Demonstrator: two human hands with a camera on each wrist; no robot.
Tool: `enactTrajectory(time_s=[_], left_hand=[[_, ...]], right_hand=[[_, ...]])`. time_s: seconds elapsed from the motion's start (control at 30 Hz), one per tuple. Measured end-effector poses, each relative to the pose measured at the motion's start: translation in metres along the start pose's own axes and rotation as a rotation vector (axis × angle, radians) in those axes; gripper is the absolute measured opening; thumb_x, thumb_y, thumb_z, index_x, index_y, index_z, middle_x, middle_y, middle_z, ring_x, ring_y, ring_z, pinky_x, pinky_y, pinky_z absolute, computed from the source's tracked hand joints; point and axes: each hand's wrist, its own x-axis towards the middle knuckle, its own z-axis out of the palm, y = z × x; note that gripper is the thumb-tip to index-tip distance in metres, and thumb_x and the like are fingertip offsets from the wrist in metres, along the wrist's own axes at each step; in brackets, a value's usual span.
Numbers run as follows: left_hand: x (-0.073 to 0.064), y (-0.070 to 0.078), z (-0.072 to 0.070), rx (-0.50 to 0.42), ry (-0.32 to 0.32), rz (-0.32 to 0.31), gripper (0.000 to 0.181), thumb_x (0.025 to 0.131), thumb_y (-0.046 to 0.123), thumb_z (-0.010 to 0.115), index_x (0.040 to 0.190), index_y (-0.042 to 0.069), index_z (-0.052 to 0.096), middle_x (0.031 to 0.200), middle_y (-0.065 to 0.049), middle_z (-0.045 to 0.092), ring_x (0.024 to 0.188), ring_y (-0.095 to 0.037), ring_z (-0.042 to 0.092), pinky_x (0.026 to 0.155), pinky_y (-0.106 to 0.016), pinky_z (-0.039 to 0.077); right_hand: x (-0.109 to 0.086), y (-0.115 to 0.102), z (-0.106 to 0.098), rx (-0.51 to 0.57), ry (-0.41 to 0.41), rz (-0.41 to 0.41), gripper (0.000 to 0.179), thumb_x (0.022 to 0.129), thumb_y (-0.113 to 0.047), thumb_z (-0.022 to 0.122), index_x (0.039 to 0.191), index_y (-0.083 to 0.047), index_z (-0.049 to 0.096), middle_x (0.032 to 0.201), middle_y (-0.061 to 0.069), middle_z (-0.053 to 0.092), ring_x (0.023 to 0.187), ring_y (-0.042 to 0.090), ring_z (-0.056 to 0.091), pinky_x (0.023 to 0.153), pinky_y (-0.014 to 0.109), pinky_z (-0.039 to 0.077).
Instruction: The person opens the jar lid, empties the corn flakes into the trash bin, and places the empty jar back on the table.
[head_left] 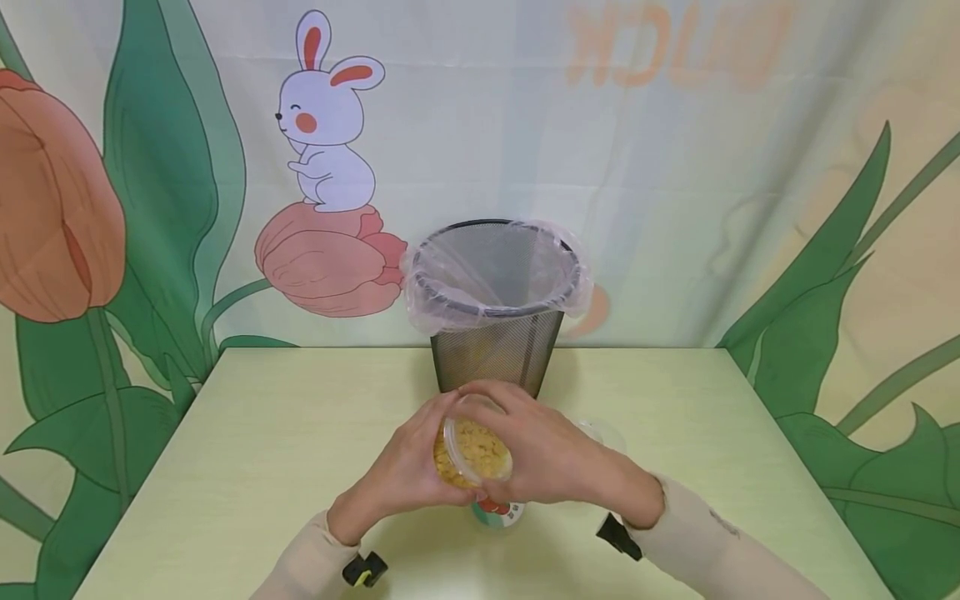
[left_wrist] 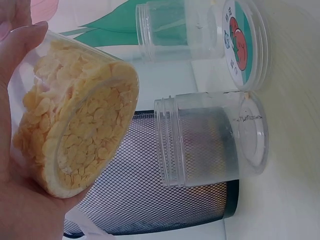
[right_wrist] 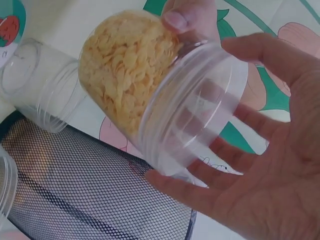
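My left hand (head_left: 412,462) grips a clear plastic jar of yellow flakes (left_wrist: 85,120), which is tilted over the table. At the jar's mouth end, my right hand (right_wrist: 270,145) curls its thumb and fingers round the clear lid (right_wrist: 200,107). Through that clear plastic some of the fingers show. Close below the hands lies a round lid with a tomato label (head_left: 498,512). A jar without flakes (left_wrist: 210,140) stands near the mesh bin, and a second such jar (left_wrist: 170,30) is beside it in the left wrist view.
A black mesh bin (head_left: 487,354) lined with a thin clear bag (head_left: 442,312) stands at the table's back edge, beyond my hands. The pale table (head_left: 300,417) meets a printed curtain with a rabbit (head_left: 330,142) and tulips.
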Motion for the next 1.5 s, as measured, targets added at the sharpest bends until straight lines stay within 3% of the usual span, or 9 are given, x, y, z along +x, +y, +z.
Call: enactTrajectory(time_s=[0.13, 0.37, 0.5, 0.6, 0.7, 0.83, 1.0, 1.23, 1.5], left_hand=[[0.001, 0.001, -0.002, 0.012, -0.001, 0.012, 0.116, 0.054, 0.038, 0.094, 0.150, 0.019, 0.031, 0.137, -0.001, 0.051, 0.115, -0.017, 0.057, 0.091, -0.039, 0.056], [0.003, 0.003, -0.007, 0.055, 0.010, 0.047, 0.115, 0.051, 0.039, 0.094, 0.147, 0.015, 0.034, 0.139, -0.002, 0.051, 0.118, -0.017, 0.056, 0.091, -0.039, 0.056], [0.002, 0.001, -0.008, 0.055, -0.001, 0.032, 0.117, 0.052, 0.036, 0.094, 0.148, 0.013, 0.032, 0.142, -0.006, 0.049, 0.119, -0.021, 0.057, 0.091, -0.041, 0.056], [0.001, 0.000, -0.008, 0.056, 0.000, 0.032, 0.117, 0.053, 0.035, 0.093, 0.148, 0.011, 0.031, 0.142, -0.008, 0.049, 0.118, -0.023, 0.058, 0.091, -0.042, 0.056], [0.002, 0.000, -0.008, 0.058, 0.007, 0.025, 0.115, 0.053, 0.039, 0.093, 0.147, 0.011, 0.033, 0.139, -0.007, 0.050, 0.116, -0.022, 0.058, 0.091, -0.042, 0.056], [0.004, 0.001, -0.008, 0.059, 0.013, 0.002, 0.115, 0.053, 0.043, 0.094, 0.147, 0.013, 0.034, 0.137, -0.004, 0.051, 0.115, -0.019, 0.058, 0.091, -0.041, 0.056], [0.005, 0.000, -0.006, 0.058, 0.015, -0.005, 0.114, 0.053, 0.043, 0.093, 0.147, 0.015, 0.034, 0.136, -0.003, 0.051, 0.113, -0.017, 0.057, 0.090, -0.039, 0.056], [0.005, 0.001, -0.007, 0.063, 0.026, 0.012, 0.115, 0.052, 0.038, 0.095, 0.147, 0.012, 0.034, 0.138, -0.005, 0.051, 0.117, -0.020, 0.057, 0.092, -0.042, 0.056], [0.004, 0.000, -0.011, 0.066, 0.031, 0.021, 0.114, 0.052, 0.034, 0.093, 0.146, 0.008, 0.034, 0.139, -0.009, 0.050, 0.115, -0.023, 0.058, 0.090, -0.040, 0.057]], right_hand=[[0.000, 0.002, -0.003, -0.007, -0.015, -0.083, 0.079, 0.069, -0.024, 0.084, 0.139, -0.026, 0.049, 0.149, -0.002, 0.038, 0.138, 0.017, 0.037, 0.102, 0.039, 0.049], [0.000, 0.006, -0.004, -0.050, -0.010, -0.198, 0.082, 0.066, -0.020, 0.088, 0.137, -0.025, 0.048, 0.152, 0.003, 0.036, 0.145, 0.023, 0.032, 0.113, 0.044, 0.040], [0.000, 0.007, -0.003, -0.057, -0.002, -0.214, 0.089, 0.069, -0.030, 0.086, 0.146, -0.025, 0.041, 0.157, 0.005, 0.030, 0.149, 0.029, 0.025, 0.117, 0.051, 0.033], [-0.001, 0.006, -0.002, -0.013, 0.049, -0.112, 0.089, 0.075, -0.045, 0.079, 0.150, -0.026, 0.036, 0.159, 0.004, 0.027, 0.146, 0.030, 0.031, 0.108, 0.050, 0.043], [0.000, 0.004, -0.002, 0.018, 0.123, 0.059, 0.083, 0.079, -0.058, 0.071, 0.149, -0.029, 0.037, 0.155, 0.002, 0.033, 0.134, 0.027, 0.047, 0.093, 0.046, 0.054], [0.003, -0.002, -0.001, 0.007, 0.149, 0.252, 0.085, 0.078, -0.068, 0.065, 0.149, -0.030, 0.038, 0.146, 0.001, 0.044, 0.116, 0.026, 0.060, 0.085, 0.045, 0.055], [0.006, -0.008, 0.003, 0.003, 0.127, 0.351, 0.087, 0.076, -0.070, 0.066, 0.149, -0.031, 0.039, 0.138, 0.001, 0.051, 0.101, 0.025, 0.064, 0.079, 0.042, 0.054], [0.009, -0.009, 0.008, -0.021, 0.168, 0.277, 0.075, 0.075, -0.060, 0.072, 0.140, -0.030, 0.050, 0.129, -0.002, 0.055, 0.094, 0.018, 0.063, 0.075, 0.037, 0.054], [0.008, -0.006, 0.006, -0.060, 0.173, 0.103, 0.070, 0.074, -0.048, 0.077, 0.136, -0.031, 0.051, 0.142, -0.002, 0.048, 0.120, 0.020, 0.055, 0.082, 0.039, 0.055]])
